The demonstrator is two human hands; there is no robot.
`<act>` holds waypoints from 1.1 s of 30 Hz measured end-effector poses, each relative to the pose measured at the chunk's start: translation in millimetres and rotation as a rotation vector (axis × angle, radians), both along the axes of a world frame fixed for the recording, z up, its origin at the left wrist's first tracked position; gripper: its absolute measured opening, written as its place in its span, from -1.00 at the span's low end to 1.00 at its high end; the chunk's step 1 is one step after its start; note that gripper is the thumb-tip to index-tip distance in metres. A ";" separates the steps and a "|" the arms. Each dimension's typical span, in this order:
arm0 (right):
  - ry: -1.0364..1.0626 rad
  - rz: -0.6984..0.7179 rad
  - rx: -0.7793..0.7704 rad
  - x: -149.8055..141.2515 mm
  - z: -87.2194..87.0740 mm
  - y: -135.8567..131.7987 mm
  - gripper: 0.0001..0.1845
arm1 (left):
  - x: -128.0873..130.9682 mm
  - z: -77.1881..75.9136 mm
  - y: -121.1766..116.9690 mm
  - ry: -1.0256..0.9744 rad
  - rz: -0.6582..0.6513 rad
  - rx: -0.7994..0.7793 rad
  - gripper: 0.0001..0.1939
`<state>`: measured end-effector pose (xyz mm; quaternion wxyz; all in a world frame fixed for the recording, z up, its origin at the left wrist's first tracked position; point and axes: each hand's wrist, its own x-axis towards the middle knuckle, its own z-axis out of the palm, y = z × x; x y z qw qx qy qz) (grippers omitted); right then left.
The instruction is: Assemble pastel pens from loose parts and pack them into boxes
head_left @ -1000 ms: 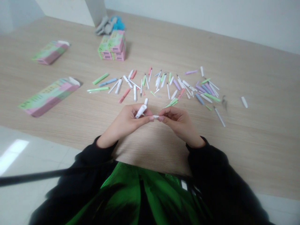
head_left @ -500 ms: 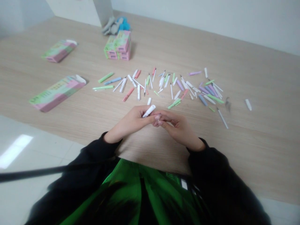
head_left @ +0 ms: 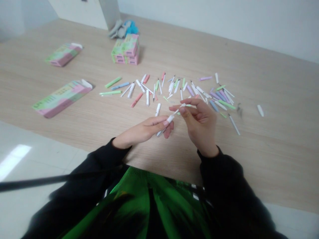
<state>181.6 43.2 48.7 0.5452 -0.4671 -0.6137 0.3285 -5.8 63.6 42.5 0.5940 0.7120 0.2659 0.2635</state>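
Note:
Closed round a white pen barrel [head_left: 170, 118], my left hand [head_left: 142, 132] tilts it up to the right over the near part of the table. A thin white pen refill [head_left: 176, 112] runs between the barrel's upper end and my right hand [head_left: 200, 127], whose thumb and forefinger pinch its far end at a small white piece. How deep the refill sits in the barrel cannot be made out. Just beyond my left fingers is a white pen part [head_left: 158, 109], its lower end near the hand.
Loose pen parts in several colours, including a red one [head_left: 137, 100], spread across the table [head_left: 274, 159]. Pink-green boxes are stacked [head_left: 126, 49] at the back; two longer boxes, one nearer [head_left: 62, 99], lie left. Grey and blue cloth-like items [head_left: 124, 28] lie behind the stack.
My hands have moved apart, the right one up and to the right. The refill now shows between them. The white barrel in my left hand now slants with its upper end toward my right hand.

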 end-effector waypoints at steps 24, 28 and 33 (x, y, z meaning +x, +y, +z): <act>-0.154 0.182 0.091 1.1 -9.2 1.3 -0.83 | -2.9 -15.4 5.8 -0.200 0.004 -0.184 -0.62; -0.085 0.164 0.077 2.7 -9.1 1.2 -0.82 | -3.4 -15.7 5.7 -0.223 0.015 -0.187 -0.60; -0.170 0.010 0.091 24.7 -8.6 11.6 -0.86 | -10.2 -14.1 7.5 -0.165 0.092 -0.123 -0.62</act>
